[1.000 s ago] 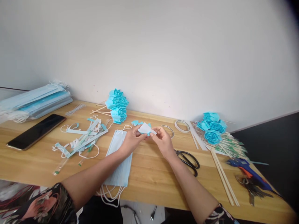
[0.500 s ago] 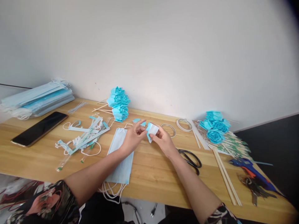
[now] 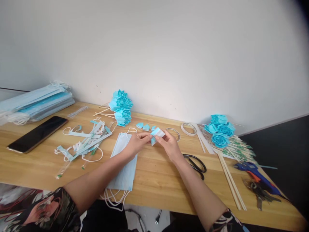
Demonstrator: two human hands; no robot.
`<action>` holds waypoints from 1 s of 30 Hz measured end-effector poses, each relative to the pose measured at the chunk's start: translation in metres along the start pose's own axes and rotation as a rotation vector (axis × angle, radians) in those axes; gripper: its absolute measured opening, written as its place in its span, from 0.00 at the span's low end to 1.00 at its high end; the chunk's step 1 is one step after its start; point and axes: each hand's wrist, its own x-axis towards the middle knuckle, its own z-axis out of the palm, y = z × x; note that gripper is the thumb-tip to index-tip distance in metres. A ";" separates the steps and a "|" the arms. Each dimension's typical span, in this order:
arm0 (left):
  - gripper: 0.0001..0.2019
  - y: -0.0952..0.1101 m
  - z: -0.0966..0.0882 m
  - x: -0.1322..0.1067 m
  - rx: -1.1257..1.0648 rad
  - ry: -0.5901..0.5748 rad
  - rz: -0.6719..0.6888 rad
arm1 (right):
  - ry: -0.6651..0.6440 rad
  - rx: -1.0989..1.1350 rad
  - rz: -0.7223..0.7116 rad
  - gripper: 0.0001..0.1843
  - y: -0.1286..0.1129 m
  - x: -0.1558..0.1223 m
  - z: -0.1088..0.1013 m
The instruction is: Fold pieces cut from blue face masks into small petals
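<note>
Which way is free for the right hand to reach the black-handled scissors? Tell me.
Probably straight back: the black-handled scissors lie bare on the wooden table beside the right hand, which now pinches a folded blue-white mask piece.

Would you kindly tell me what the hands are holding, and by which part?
Both the left hand and the right hand pinch one small folded blue-and-white mask piece by its opposite edges.

folded mask piece (image 3: 157, 133): small, pale blue and white, creased, pinched between my fingers (image 3: 154, 138) above tabletop (image 3: 154, 180).
</note>
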 end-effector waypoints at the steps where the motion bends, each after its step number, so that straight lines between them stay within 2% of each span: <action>1: 0.13 -0.001 0.000 0.000 0.022 -0.005 -0.002 | 0.013 -0.005 -0.006 0.23 -0.001 0.000 -0.001; 9: 0.16 -0.008 0.001 0.002 0.189 -0.028 0.028 | 0.047 -0.093 -0.050 0.12 -0.001 0.001 -0.006; 15: 0.18 -0.006 0.000 0.002 0.198 -0.028 0.048 | 0.044 -0.146 -0.081 0.12 0.001 0.001 -0.008; 21: 0.17 -0.008 0.001 0.000 0.332 -0.018 0.111 | -0.008 -0.204 -0.031 0.19 -0.002 0.000 -0.006; 26: 0.16 -0.009 0.001 -0.002 0.475 -0.012 0.218 | 0.006 -0.276 -0.048 0.10 0.000 -0.001 -0.005; 30: 0.16 -0.007 0.001 -0.002 0.465 -0.001 0.220 | 0.009 -0.284 -0.074 0.08 0.001 -0.001 -0.006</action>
